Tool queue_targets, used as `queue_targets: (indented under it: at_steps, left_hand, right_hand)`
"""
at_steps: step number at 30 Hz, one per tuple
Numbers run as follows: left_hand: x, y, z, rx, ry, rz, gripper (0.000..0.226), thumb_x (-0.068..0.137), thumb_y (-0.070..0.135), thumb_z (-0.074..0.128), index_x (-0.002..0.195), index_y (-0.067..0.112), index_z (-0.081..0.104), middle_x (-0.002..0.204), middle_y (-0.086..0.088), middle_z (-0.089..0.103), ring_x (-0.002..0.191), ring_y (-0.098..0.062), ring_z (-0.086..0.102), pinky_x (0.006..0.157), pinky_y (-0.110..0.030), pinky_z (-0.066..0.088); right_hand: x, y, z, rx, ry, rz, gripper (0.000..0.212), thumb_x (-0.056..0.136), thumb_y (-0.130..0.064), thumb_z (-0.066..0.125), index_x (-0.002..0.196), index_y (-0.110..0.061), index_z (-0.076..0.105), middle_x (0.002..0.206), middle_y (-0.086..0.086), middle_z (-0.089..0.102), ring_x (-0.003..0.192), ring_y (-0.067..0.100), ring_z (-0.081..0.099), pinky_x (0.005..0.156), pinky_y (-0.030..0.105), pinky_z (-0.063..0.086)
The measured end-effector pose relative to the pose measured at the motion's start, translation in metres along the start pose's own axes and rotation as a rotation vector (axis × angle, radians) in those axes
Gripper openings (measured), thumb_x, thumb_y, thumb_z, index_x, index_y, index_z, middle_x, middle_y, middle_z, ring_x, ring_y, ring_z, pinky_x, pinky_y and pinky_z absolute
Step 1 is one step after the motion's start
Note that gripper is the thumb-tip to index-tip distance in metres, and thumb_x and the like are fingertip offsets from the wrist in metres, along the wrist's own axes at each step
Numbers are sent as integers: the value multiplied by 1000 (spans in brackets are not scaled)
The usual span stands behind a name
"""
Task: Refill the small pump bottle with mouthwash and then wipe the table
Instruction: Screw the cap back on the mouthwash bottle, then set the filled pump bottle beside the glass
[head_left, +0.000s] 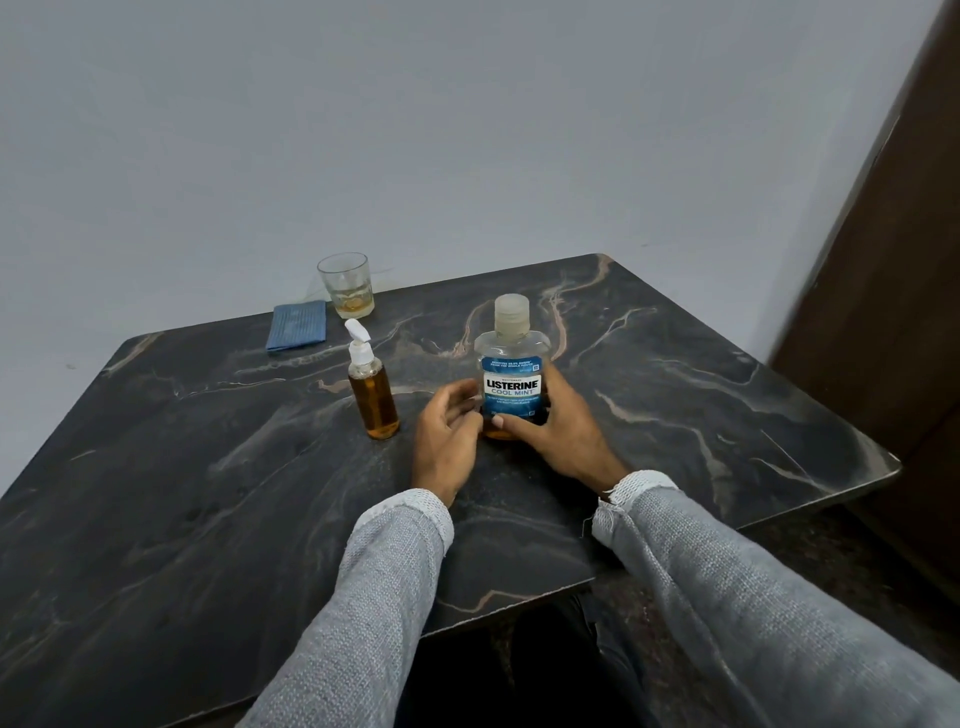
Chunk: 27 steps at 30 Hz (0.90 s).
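Grey-sleeved arms reached over a dark marble table (675, 364), the right hand (563, 431) gripping the capped, upright mouthwash bottle (511, 364), the left hand (447, 441) loosely curled just beside it, near the amber-filled pump bottle (371, 389).

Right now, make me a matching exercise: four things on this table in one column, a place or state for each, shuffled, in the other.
Things
1. mouthwash bottle
2. pump bottle
3. glass
4. cloth

Places or states
A. folded flat near the far left edge of the table
B. upright, amber liquid filling most of it, no hand on it
C. by the wall, a little yellowish liquid at the bottom
D. cap on, right hand around its base, left hand beside it

Pairs: 1-D, 2-B, 3-C, 4-A
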<state>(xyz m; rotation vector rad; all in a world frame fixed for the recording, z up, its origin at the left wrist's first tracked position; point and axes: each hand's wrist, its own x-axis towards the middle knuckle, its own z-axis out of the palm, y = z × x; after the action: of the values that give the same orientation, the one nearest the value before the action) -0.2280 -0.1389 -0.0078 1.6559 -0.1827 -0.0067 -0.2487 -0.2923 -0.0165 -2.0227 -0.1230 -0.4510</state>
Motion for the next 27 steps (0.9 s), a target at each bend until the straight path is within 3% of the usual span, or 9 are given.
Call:
queue_targets:
  at_steps: [5, 13, 16, 20, 24, 27]
  left_hand:
    - [1, 0, 1, 46, 2, 11, 47, 87, -7, 53, 128, 16, 55, 128, -1, 61, 116, -11, 57, 102, -30, 46]
    - [1, -1, 0, 71, -7, 15, 45, 88, -7, 54, 126, 16, 56, 126, 0, 61, 116, -10, 58, 101, -25, 46]
    - [1, -1, 1, 88, -14, 18, 44, 88, -7, 54, 125, 17, 57, 125, 1, 61, 116, -10, 58, 101, -26, 46]
    - [1, -1, 0, 90, -11, 18, 44, 88, -7, 54, 125, 16, 57, 125, 1, 62, 116, -11, 58, 102, -27, 46]
    - [1, -1, -1, 102, -20, 21, 44, 89, -7, 53, 125, 18, 57, 124, 4, 61, 114, -8, 57, 96, -20, 45]
    - [2, -1, -1, 105, -21, 19, 44, 89, -7, 53, 126, 18, 56, 122, 6, 60, 114, -7, 57, 95, -19, 45]
  right_hand:
    - [-3, 9, -16, -16, 133, 75, 56, 71, -29, 84, 115, -26, 50, 102, -22, 62, 95, -16, 58, 76, 3, 44]
    - [4, 27, -53, -103, 284, 156, 52, 72, -31, 84, 107, -23, 46, 106, -8, 60, 90, -1, 58, 66, 4, 43]
    - [10, 33, -67, -121, 316, 168, 54, 73, -31, 84, 109, -23, 44, 110, -5, 60, 92, 2, 58, 68, 4, 43]
    - [20, 42, -80, -138, 345, 188, 55, 74, -30, 82, 112, -18, 44, 114, 2, 60, 100, 15, 61, 80, 28, 53]
    - [29, 50, -89, -157, 377, 217, 54, 75, -30, 82, 110, -17, 43, 115, 3, 58, 101, 15, 59, 76, 21, 48]
    - [33, 55, -95, -160, 405, 232, 53, 75, -31, 82, 109, -17, 43, 115, 2, 58, 101, 16, 58, 84, 30, 51]
